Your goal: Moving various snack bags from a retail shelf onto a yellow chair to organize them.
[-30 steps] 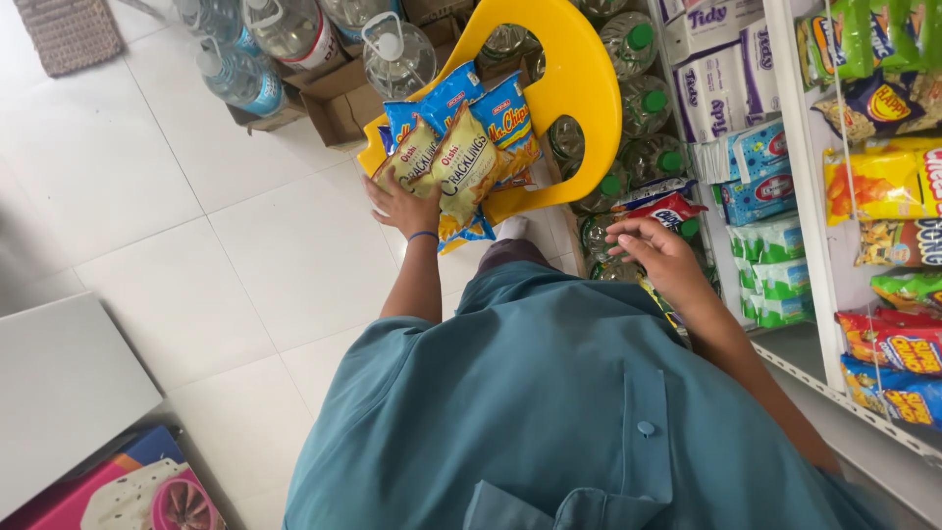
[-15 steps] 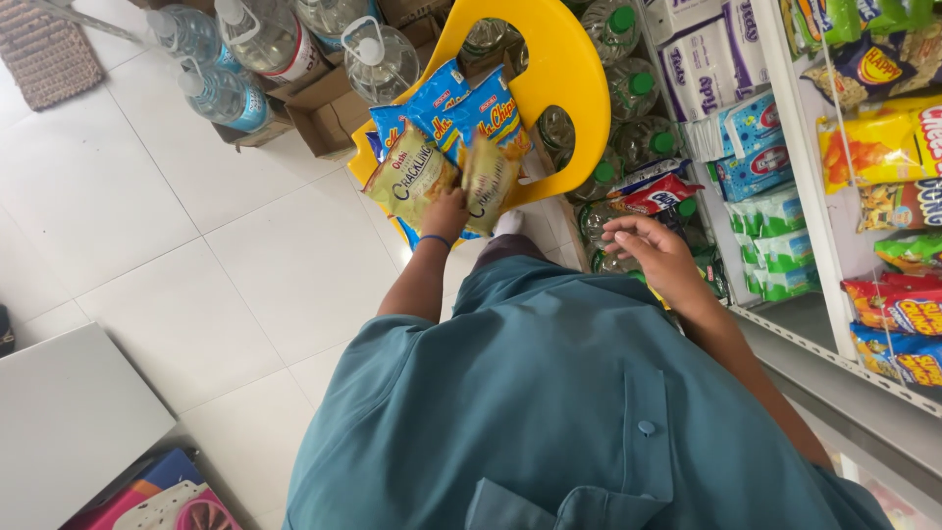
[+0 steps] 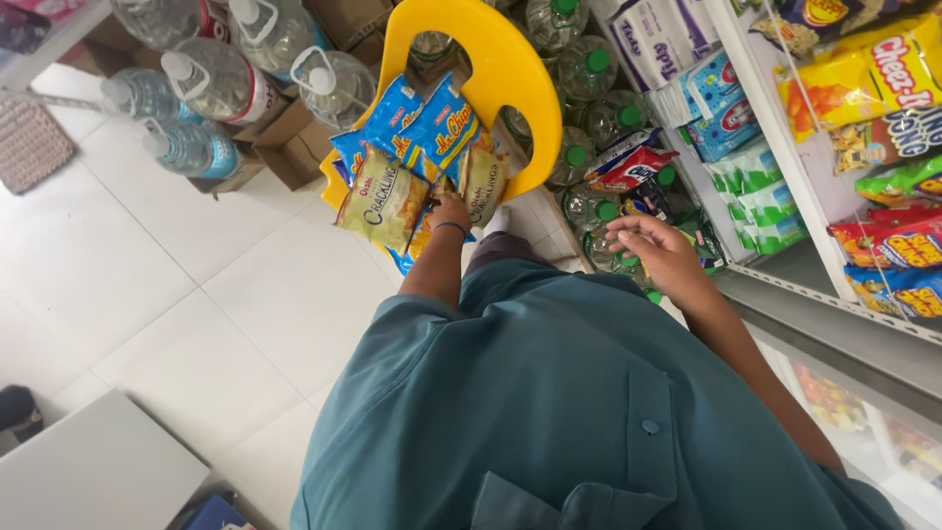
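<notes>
Your left hand (image 3: 449, 211) grips a bunch of snack packets (image 3: 407, 162), blue and pale yellow, held at upper centre of the frame against the yellow plastic chair (image 3: 510, 69). Your right hand (image 3: 659, 250) hangs empty, fingers loosely curled, just right of centre above green-capped bottles (image 3: 589, 128) beside the shelf (image 3: 834, 294).

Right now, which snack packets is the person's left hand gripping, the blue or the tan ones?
The left hand grips the tan packets; the blue packets lie behind.
</notes>
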